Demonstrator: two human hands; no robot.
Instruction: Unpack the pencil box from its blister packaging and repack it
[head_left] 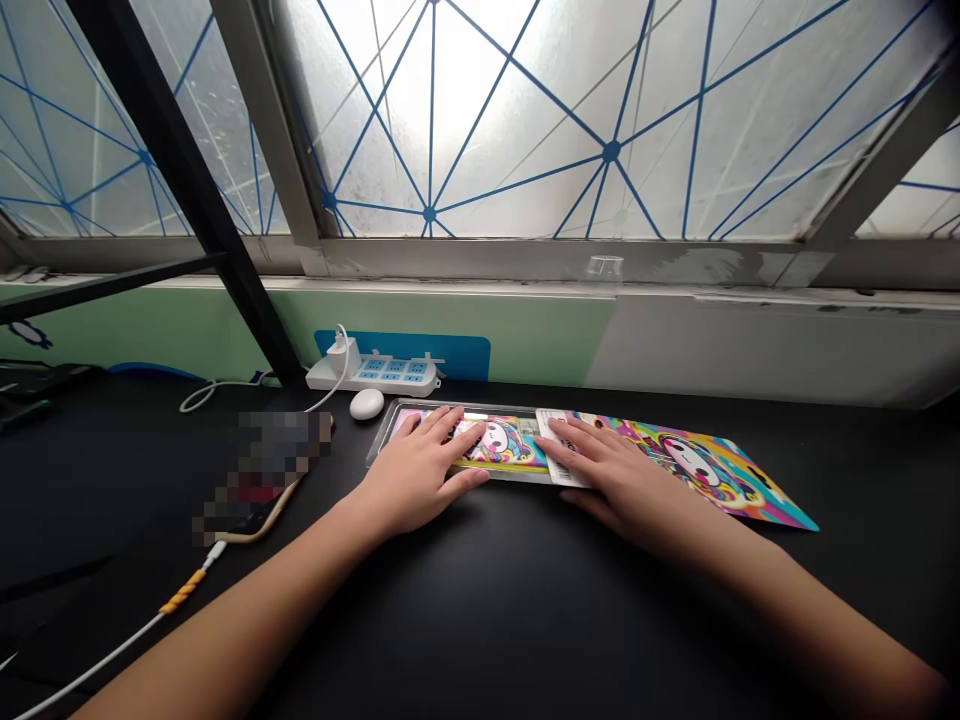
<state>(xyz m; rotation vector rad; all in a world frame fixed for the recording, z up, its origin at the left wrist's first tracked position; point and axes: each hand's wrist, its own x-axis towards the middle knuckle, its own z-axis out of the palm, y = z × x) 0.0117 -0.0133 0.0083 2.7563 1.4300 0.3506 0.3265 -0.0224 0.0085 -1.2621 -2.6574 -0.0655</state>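
Clear plastic case (457,432) lies on the black desk (487,600) — left hand (416,475) spread flat on it, open, gripping nothing; right hand (630,490) equally flat, over a white strip (562,470) at the case's end and a bright cartoon sheet (712,470).

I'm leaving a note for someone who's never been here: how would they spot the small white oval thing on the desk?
Below the big frosted window, find the white power strip against the green wall at the back of the black desk. Just in front of the strip lies a small white oval object. It is smooth and pebble-shaped, and sits beside the corner of the clear plastic tray under the person's left hand.
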